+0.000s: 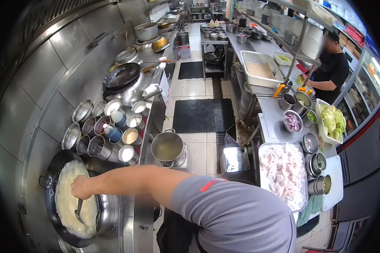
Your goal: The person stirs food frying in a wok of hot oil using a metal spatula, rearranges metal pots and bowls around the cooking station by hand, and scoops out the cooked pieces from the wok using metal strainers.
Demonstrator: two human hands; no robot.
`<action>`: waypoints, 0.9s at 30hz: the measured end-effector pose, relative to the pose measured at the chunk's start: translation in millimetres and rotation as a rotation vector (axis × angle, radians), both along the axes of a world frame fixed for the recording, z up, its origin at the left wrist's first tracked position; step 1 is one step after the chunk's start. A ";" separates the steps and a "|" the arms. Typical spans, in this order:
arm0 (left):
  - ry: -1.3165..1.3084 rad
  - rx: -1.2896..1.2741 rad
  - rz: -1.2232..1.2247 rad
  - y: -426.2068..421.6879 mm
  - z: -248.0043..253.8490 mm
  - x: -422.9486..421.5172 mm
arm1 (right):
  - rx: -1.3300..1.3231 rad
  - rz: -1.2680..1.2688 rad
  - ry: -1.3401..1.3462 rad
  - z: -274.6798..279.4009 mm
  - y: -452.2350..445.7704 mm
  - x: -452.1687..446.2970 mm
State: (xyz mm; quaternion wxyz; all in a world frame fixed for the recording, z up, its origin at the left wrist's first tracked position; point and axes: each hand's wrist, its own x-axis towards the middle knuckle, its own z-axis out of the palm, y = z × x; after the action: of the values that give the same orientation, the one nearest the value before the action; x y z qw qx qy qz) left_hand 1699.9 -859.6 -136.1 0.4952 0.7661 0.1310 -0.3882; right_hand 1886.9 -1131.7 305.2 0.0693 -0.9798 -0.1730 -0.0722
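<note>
While reaching out from a grey sleeve, grips a dark utensil in the right hand; cannot tell the state of the left hand, out of view. Reaches into pale, frothy food inside the wok. Probably handles stiff and fairly light, maybe slippery; best held high. Beyond, see metal containers.

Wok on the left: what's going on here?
The person's right hand grips a utensil that dips into pale, frothy contents in the wok; the left hand is out of view. At image right, a metal tray full of pale pieces sits beside the counter's other containers. A co-worker in black stands farther back on that side.
</note>
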 end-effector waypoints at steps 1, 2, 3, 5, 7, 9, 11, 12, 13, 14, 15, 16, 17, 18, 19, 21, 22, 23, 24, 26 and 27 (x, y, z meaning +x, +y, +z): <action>0.004 0.004 0.002 -3.4 -1.9 -8.3 | 0.023 -0.010 0.000 2.9 -7.3 -12.3; 0.009 0.000 0.003 -7.9 -5.0 -16.1 | 0.033 -0.022 -0.008 5.5 -13.1 -23.1; 0.014 -0.003 0.010 -9.4 -6.8 -24.6 | 0.042 -0.034 -0.017 7.7 -18.8 -33.0; 0.025 -0.006 0.021 -10.8 -11.9 -40.4 | 0.057 -0.056 -0.032 12.5 -30.0 -53.7; 0.040 -0.006 0.041 -5.2 -15.4 -56.0 | 0.073 -0.064 -0.039 18.8 -38.6 -73.8; 0.060 0.000 0.074 10.3 -17.7 -75.1 | 0.091 -0.103 -0.010 28.8 -48.5 -96.2; 0.088 0.001 0.138 35.6 -18.2 -98.2 | 0.110 -0.101 0.003 30.0 -57.2 -105.4; 0.103 0.003 0.179 52.6 -17.8 -112.0 | 0.120 -0.074 -0.005 26.5 -59.4 -101.4; 0.118 0.000 0.231 70.8 -17.8 -127.5 | 0.140 -0.090 -0.002 34.8 -61.6 -114.5; 0.135 0.000 0.282 89.0 -18.7 -144.0 | 0.159 -0.111 -0.016 39.4 -61.9 -124.0; 0.153 -0.003 0.336 108.3 -19.2 -162.0 | 0.168 -0.135 0.006 43.2 -63.4 -128.9; 0.175 -0.005 0.384 126.5 -21.9 -180.2 | 0.131 -0.098 0.023 45.0 -65.2 -127.8; 0.192 -0.008 0.421 142.5 -26.6 -200.6 | 0.136 -0.041 0.022 39.9 -68.1 -121.4; 0.211 -0.013 0.471 154.8 -28.5 -216.6 | 0.079 0.015 0.061 43.1 -66.7 -116.6; 0.229 -0.019 0.511 163.2 -31.8 -228.5 | 0.104 0.060 0.080 45.7 -71.0 -115.8; 0.261 -0.037 0.584 173.9 -30.8 -239.3 | 0.121 0.090 0.084 62.6 -68.4 -116.9; 0.276 -0.038 0.606 178.6 -30.8 -240.1 | 0.135 0.146 0.006 61.4 -68.0 -105.8; 0.291 -0.035 0.621 182.4 -35.2 -243.8 | 0.168 0.070 0.147 81.8 -58.4 -114.6; 0.305 -0.032 0.637 185.2 -37.8 -246.6 | 0.137 0.057 0.149 79.7 -59.6 -102.0; 0.332 -0.037 0.651 192.3 -43.7 -246.7 | 0.180 0.006 0.227 88.3 -52.0 -95.8; 0.344 -0.048 0.660 195.9 -46.0 -250.6 | 0.185 0.025 0.241 90.7 -50.0 -91.5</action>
State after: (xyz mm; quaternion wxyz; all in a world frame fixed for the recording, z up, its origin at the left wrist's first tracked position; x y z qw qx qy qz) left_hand 1449.3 -663.8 -182.2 0.5822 0.5944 0.4431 -0.3337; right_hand 1795.4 -1181.7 395.9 0.1802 -0.9687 -0.1680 0.0312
